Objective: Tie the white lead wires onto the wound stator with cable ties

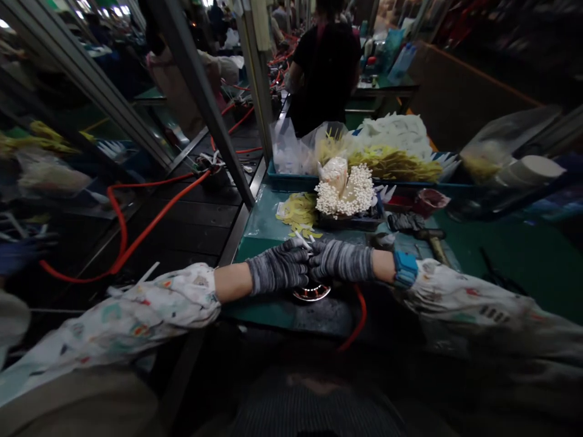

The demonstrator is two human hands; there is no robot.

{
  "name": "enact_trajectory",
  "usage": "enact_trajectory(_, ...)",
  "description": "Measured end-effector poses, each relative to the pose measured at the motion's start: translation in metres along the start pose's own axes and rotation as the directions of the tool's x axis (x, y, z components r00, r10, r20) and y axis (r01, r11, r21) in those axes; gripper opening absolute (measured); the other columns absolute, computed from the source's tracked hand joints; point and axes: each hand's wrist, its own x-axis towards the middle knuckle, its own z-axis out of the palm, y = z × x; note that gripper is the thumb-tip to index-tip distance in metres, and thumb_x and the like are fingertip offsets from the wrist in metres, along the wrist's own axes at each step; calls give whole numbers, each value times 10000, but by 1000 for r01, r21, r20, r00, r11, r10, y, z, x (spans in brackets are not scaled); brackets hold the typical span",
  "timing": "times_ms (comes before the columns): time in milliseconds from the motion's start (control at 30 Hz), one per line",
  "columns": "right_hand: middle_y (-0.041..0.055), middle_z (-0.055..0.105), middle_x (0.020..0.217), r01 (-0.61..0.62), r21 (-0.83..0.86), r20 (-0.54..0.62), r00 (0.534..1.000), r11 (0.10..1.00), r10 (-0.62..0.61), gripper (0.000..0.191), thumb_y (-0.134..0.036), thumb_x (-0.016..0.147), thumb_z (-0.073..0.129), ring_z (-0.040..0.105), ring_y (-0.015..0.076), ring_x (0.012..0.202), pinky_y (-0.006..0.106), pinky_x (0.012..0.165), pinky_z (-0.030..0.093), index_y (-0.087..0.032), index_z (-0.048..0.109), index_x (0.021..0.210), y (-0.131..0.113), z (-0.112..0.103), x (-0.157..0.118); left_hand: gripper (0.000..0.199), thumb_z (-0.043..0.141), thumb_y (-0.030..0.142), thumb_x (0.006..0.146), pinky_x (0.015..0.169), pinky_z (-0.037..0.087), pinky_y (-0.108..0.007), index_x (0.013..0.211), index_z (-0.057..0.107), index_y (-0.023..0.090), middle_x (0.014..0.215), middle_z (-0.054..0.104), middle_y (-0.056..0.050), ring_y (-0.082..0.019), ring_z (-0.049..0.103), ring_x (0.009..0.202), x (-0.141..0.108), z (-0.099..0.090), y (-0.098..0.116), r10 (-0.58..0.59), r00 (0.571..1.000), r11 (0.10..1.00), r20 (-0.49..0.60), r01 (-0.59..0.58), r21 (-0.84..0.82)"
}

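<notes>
My left hand (279, 265) and my right hand (344, 261), both in grey striped knit gloves, meet at the near part of the bench. Their fingers are bent and closed together over a round, shiny metal ring with copper-coloured parts along its edge (311, 295). Thin white strips (302, 240) stick up between the fingertips; which hand grips them I cannot tell. The gloves hide most of the ring. Just beyond my left hand lies a pile of flat yellow pieces (298, 212). Behind my right hand stands a bundle of white-tipped sticks (346, 191).
A blue tray (291, 181) of yellow and white pieces runs along the back. A hammer (436, 246) lies to the right. A red hose (359, 309) curves beside the ring; another orange hose (155, 227) crosses the left side. A metal post (209, 103) rises at left. A person (323, 67) stands ahead.
</notes>
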Motion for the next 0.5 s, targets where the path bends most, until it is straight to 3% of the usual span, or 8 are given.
enact_trajectory(133, 46, 777, 1059, 177, -153, 149, 977, 972, -154, 142, -192, 988, 663, 635, 226, 1043, 414, 921, 551, -245, 778, 925, -5, -3, -11, 310, 533, 258, 1079, 1305, 241, -429, 1183, 766, 435, 1248, 785, 79, -197, 615, 1245, -22, 21, 3, -44, 994, 998, -97, 40, -46)
enact_trajectory(267, 58, 796, 1107, 289, -361, 99, 957, 887, -272, 212, -172, 1044, 582, 642, 215, 994, 404, 856, 516, -261, 771, 1008, -1, -3, -38, 291, 572, 234, 1047, 1255, 278, -433, 1107, 774, 434, 1090, 803, 72, -201, 630, 1125, -36, 38, 6, -136, 977, 985, -162, 115, -129)
enact_trajectory(333, 29, 809, 1135, 326, -458, -4, 930, 827, -368, 208, -165, 1044, 582, 647, 195, 942, 367, 799, 503, -270, 759, 1010, 3, 6, -54, 253, 587, 257, 1034, 1240, 274, -457, 1069, 777, 421, 1072, 800, 67, -216, 624, 1127, -37, 33, 6, -163, 974, 978, -155, 140, -152)
enact_trajectory(400, -9, 812, 1172, 252, -441, -209, 905, 861, -372, 201, -174, 1036, 602, 662, 182, 944, 350, 792, 513, -300, 757, 1021, 5, 21, -71, 144, 643, 387, 1008, 1242, 253, -490, 1025, 785, 386, 1113, 794, 49, -254, 605, 1188, -33, 21, 4, -157, 978, 972, -136, 129, -195)
enact_trajectory(467, -14, 795, 1209, 51, -287, -487, 852, 957, -191, 182, -215, 1019, 649, 684, 194, 1018, 364, 850, 552, -343, 760, 1083, 0, 42, -87, 225, 668, 536, 976, 1246, 246, -498, 1028, 793, 356, 1184, 780, 23, -287, 577, 1262, -22, 6, 3, -165, 978, 948, -130, 121, -293)
enact_trajectory(500, 10, 777, 1233, -54, -187, -597, 799, 981, -70, 200, -239, 1009, 670, 689, 211, 1068, 381, 886, 572, -349, 747, 1158, -5, 53, -94, 287, 664, 582, 968, 1247, 248, -503, 1082, 792, 351, 1231, 769, 10, -299, 565, 1292, -14, 0, 2, -194, 972, 928, -133, 139, -345)
